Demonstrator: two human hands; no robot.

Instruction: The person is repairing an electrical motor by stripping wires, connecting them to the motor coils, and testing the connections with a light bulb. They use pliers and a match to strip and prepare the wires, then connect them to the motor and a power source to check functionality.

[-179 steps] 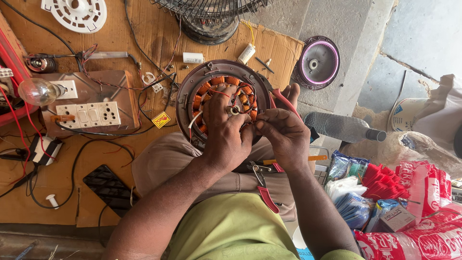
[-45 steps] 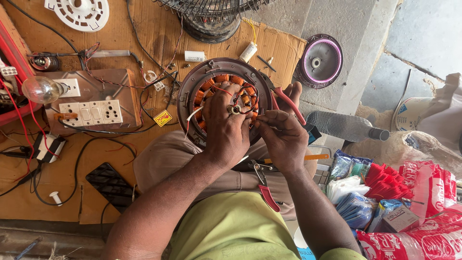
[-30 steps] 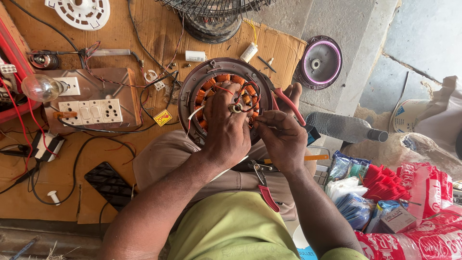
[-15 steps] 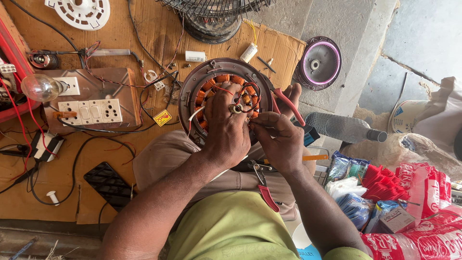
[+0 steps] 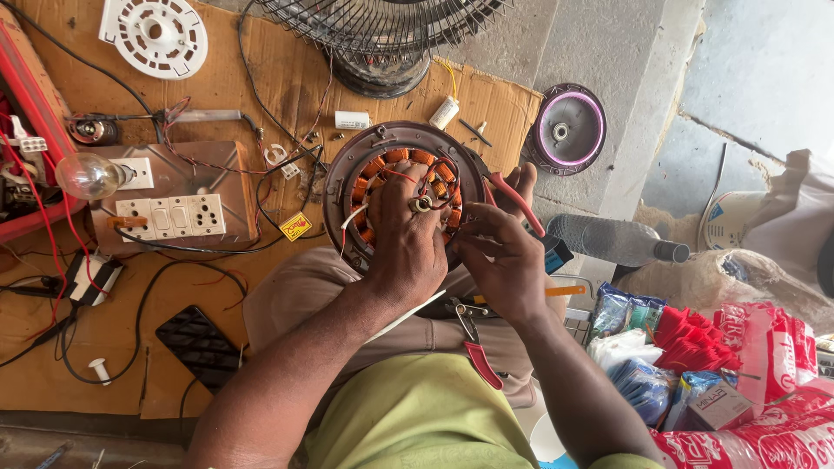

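Nearest the camera, a pair of red-handled pliers (image 5: 476,347) lies across the person's lap, its handle toward the body and its jaws pointing up toward the work. Just beyond it both forearms run forward and meet over a round fan motor stator (image 5: 401,193), which rests on the person's knees at the near edge of the cardboard sheet (image 5: 287,74) that covers the floor.

The left hand (image 5: 407,247) lies flat across the near half of the stator, fingers curled and pressed onto the orange copper coils (image 5: 375,167); what it pinches under the fingertips I cannot tell. The right hand (image 5: 502,260) sits just to the right of it, fingers drawn together in a pinch at the stator's right rim, seemingly on a thin wire, and it carries a second red-handled tool (image 5: 514,198) whose long axis slants up and away to the left, toward the central shaft (image 5: 423,204). So the windings lie straight ahead of the left hand and ahead-left of the right; the left is the nearer to the centre.

Farther left on the cardboard stand a switchboard (image 5: 169,217) and a clear bulb (image 5: 87,176). At the far edge are a wire fan guard (image 5: 382,30), a white round cover (image 5: 156,35), and, off the cardboard's right corner, a dark motor cap (image 5: 569,130).
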